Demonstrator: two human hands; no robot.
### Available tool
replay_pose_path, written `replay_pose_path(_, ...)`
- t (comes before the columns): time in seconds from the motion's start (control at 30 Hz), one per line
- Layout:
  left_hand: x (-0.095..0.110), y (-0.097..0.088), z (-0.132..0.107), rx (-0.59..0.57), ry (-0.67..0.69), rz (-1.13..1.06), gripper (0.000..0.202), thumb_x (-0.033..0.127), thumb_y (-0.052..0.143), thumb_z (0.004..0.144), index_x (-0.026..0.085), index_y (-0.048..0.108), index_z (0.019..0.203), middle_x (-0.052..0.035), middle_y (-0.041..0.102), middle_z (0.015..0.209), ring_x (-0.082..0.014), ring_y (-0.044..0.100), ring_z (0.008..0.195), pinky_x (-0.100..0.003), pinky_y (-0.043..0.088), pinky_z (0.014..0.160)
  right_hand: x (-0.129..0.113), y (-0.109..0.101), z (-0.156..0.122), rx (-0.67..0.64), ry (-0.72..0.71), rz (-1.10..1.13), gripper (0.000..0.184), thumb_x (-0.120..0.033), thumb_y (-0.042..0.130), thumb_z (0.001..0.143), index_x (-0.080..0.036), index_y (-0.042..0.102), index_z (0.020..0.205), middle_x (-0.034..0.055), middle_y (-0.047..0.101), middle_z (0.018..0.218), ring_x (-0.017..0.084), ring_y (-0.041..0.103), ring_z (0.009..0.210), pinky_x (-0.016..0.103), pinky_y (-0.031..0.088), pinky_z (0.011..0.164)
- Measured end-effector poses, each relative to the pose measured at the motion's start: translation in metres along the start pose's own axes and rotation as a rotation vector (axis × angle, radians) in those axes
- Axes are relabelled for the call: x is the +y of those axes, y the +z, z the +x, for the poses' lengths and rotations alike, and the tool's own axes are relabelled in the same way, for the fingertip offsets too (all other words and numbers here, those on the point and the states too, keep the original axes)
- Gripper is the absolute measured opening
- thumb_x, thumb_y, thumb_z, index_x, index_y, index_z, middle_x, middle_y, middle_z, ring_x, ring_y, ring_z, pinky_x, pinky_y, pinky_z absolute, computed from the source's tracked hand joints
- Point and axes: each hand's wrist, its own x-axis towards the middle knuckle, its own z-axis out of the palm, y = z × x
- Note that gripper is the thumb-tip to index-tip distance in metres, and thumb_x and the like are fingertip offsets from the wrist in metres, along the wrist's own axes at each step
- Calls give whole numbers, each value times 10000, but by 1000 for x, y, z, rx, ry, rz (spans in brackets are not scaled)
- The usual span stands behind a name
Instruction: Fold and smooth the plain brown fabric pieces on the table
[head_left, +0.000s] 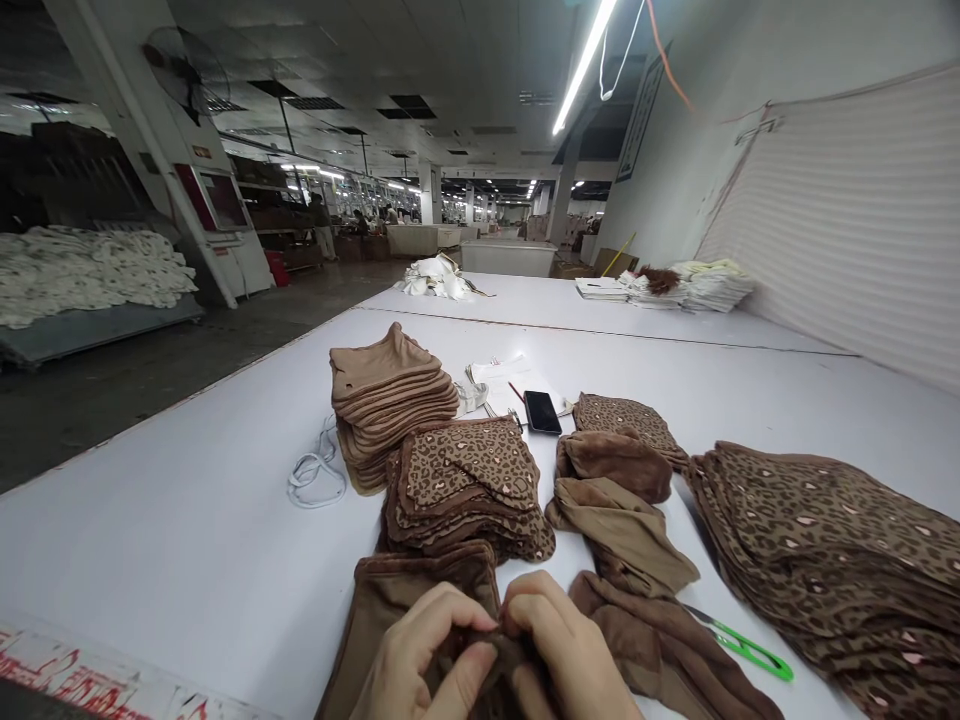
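My left hand (439, 650) and my right hand (559, 640) meet at the bottom centre, fingertips pinched on the edge of a brown fabric piece (397, 600). The piece lies on the white table and runs up behind my fingers; part of it is hidden by my hands. Just beyond it sits a stack of leopard-print fabric pieces (472, 470). To the right of my right hand lie a crumpled brown fabric piece (652, 640) and green-handled thread snips (750, 652), their blades partly under the cloth.
A tall stack of plain brown pieces (390, 400) stands at the back left, beside a coiled white cord (315, 478). A black phone (541, 412) rests on papers (510, 380). More leopard-print fabric (832, 550) is piled at right. White cloth (436, 277) lies far off.
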Motion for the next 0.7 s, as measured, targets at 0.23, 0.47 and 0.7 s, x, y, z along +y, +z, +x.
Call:
replay_pose_path(0.23,-21,-17,6,313,-240,-291,234,407,747,745,240,586,775,17,658,858,-164,595,841,-214,476,750,11,-33,-2,-249,458,-10,122,-161,517,887,-254,536,964,10,634,910,183,616,817,282,489,735)
replay_pose_path(0.47,-22,-33,9,173,-367,-271,315,405,716,764,219,642,1007,-27,710,948,-220,625,934,-294,493,823,20,-23,-15,-270,551,-6,345,-66,606,755,-243,535,1043,36,590,1060,226,565,974,331,448,833)
replay_pose_path(0.7,-30,-55,14,218,-223,174,379,477,674,769,213,476,583,70,429,584,-131,420,592,-216,359,555,45,-27,-16,-75,585,435,180,-348,537,916,-200,605,839,27,603,832,196,563,806,304,435,719)
